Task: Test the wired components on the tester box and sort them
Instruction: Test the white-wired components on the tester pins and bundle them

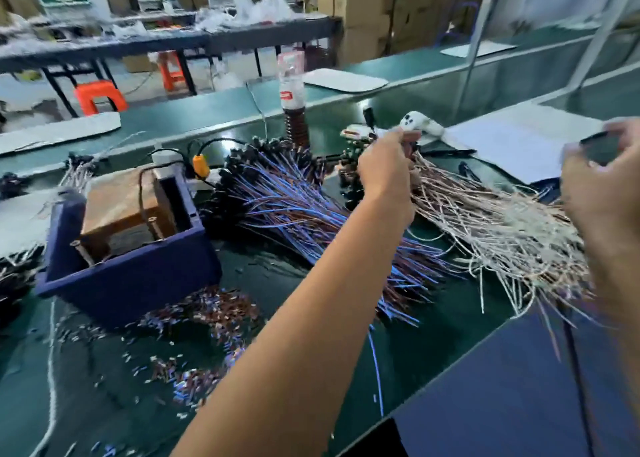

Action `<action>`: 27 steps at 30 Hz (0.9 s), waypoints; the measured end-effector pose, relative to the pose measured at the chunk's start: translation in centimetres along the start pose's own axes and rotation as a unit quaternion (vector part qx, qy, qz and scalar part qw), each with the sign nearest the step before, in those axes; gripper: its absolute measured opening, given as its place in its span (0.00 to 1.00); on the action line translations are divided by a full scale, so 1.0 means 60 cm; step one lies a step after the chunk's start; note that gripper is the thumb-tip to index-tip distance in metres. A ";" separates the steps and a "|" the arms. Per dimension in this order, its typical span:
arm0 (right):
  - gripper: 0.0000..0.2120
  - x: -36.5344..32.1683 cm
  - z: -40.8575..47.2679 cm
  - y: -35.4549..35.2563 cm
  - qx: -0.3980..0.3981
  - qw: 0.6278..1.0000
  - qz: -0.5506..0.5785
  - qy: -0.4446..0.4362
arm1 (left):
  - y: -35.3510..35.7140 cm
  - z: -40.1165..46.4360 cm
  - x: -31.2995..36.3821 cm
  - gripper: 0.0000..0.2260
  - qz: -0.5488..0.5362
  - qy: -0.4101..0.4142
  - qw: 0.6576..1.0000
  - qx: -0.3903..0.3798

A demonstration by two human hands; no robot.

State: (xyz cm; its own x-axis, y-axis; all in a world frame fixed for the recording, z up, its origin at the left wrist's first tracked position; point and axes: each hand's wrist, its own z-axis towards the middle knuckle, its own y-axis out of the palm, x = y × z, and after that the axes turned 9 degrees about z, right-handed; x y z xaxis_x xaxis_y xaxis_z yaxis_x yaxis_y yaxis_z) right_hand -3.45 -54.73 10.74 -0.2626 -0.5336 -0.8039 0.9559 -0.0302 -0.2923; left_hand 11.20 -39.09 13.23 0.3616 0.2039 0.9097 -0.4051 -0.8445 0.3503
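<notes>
Green bench (277,370), labels unreadable: left grip (388,169) pinches white-wired components (502,228); right grip (602,176) curls round something dark.

i see my left grip (388,165) pinching white wires (485,224) right of the blue tester box (131,248); my right grip (602,179) holds something dark, blurred.

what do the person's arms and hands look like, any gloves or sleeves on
Both hands are bare, no gloves: the left hand and the right hand. The left forearm is uncovered all the way down to the frame edge, with no sleeve, watch or band showing. The right hand is motion-blurred, so fine detail is unclear.
</notes>
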 end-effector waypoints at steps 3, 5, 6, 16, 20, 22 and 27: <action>0.19 -0.041 -0.008 -0.012 -0.079 0.985 -0.027 -0.154 | 0.070 0.001 -0.025 0.21 -0.069 -0.037 0.993 -0.089; 0.21 -0.064 -0.028 -0.007 -0.208 0.955 -0.062 -0.200 | 0.105 0.003 -0.030 0.24 -0.130 -0.063 0.982 -0.122; 0.20 -0.068 -0.033 -0.006 -0.263 0.943 -0.072 -0.189 | 0.118 0.005 -0.028 0.24 -0.154 -0.073 0.977 -0.127; 0.15 -0.048 0.050 -0.022 -0.242 0.942 -0.140 -0.188 | 0.092 0.062 -0.030 0.19 0.148 -0.017 0.984 -0.097; 0.16 -0.035 0.057 0.012 -0.211 0.934 -0.199 -0.209 | 0.080 0.083 -0.029 0.16 0.107 -0.042 0.989 -0.093; 0.16 -0.018 0.048 0.051 -0.206 0.923 -0.244 -0.212 | 0.080 0.093 -0.034 0.15 0.003 -0.072 0.995 -0.070; 0.35 0.036 -0.002 0.132 -0.395 0.818 -0.399 -0.122 | 0.060 0.090 -0.053 0.10 -0.052 -0.094 0.994 -0.035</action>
State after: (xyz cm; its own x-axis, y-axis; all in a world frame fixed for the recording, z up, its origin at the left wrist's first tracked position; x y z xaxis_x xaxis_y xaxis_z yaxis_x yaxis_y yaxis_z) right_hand 3.52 -56.03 6.62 -0.6359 -0.7659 -0.0946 0.0838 0.0533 -0.9951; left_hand 13.12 -45.47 10.41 0.5529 0.1864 0.8121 -0.4123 -0.7858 0.4611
